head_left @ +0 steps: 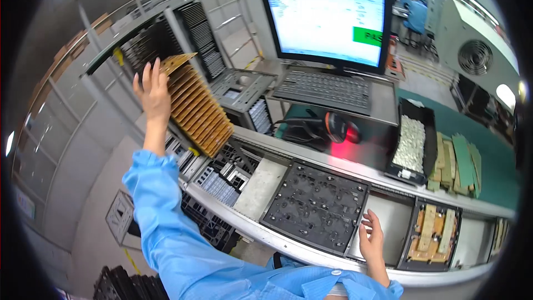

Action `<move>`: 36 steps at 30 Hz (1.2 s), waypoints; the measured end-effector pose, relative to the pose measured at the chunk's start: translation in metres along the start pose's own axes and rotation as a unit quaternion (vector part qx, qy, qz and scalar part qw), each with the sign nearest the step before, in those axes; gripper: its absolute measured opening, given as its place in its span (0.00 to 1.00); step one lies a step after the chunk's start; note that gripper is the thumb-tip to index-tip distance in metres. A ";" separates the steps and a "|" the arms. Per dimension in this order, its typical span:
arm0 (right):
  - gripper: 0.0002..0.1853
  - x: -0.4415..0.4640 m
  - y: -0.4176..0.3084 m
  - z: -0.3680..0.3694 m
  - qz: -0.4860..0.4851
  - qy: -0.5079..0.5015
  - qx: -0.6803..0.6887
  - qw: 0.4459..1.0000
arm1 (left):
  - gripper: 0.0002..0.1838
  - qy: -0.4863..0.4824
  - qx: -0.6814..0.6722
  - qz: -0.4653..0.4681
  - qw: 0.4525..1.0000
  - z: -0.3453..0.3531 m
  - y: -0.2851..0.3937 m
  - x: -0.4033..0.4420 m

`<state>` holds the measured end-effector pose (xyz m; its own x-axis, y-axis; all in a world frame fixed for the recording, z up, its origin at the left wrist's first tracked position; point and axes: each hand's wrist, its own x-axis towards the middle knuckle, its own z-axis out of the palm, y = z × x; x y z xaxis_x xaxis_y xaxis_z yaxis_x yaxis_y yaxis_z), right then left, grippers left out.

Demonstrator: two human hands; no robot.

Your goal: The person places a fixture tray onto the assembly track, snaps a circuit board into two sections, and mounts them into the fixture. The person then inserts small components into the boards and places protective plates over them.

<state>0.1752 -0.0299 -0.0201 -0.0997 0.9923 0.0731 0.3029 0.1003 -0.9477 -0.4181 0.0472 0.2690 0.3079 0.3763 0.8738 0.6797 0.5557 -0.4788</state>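
Note:
My left hand (154, 93) is raised with its fingers stretched and apart, at the left edge of the top board (179, 63) in a stack of tan boards. The stack (200, 110) sits in spaced slots of an upright black rack (145, 47). I cannot tell whether the fingers touch the board's edge. Low on the right, my right hand (373, 238) is open with loosely bent fingers and nothing in it. It hovers by the right edge of a black fixture plate (316, 203) on the line. Right of that hand lies a black frame (432, 234) holding orange boards with pale bars.
A monitor (327, 19) with a green patch stands behind a keyboard (325, 89). A barcode scanner (316, 128) casts red light. Beyond the rail are a black bin (411, 141) of small pale parts and green-tan strips (458, 164). A person in blue (415, 15) is far back.

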 end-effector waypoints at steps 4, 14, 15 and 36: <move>0.23 0.002 -0.009 0.002 -0.021 0.040 0.024 0.999 | 0.15 0.068 -0.167 0.027 0.983 -0.069 0.028 0.016; 0.50 -0.006 -0.102 -0.006 0.084 -0.302 0.491 0.813 | 0.07 -0.067 -0.802 -0.003 0.594 -0.222 0.144 0.000; 0.51 -0.005 -0.097 -0.004 0.110 -0.337 0.563 0.747 | 0.11 -0.129 -0.837 0.041 0.530 -0.234 0.152 -0.002; 0.15 0.072 -0.074 0.020 0.013 0.124 0.331 0.935 | 0.18 -0.231 -0.751 -0.450 0.425 -0.042 0.251 -0.180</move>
<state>0.1268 0.0324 0.0495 0.1470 0.9883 0.0398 -0.3589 0.0908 -0.9289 -0.2748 0.0874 -0.0051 -0.4549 0.8101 0.3698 0.1492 -0.3400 0.9285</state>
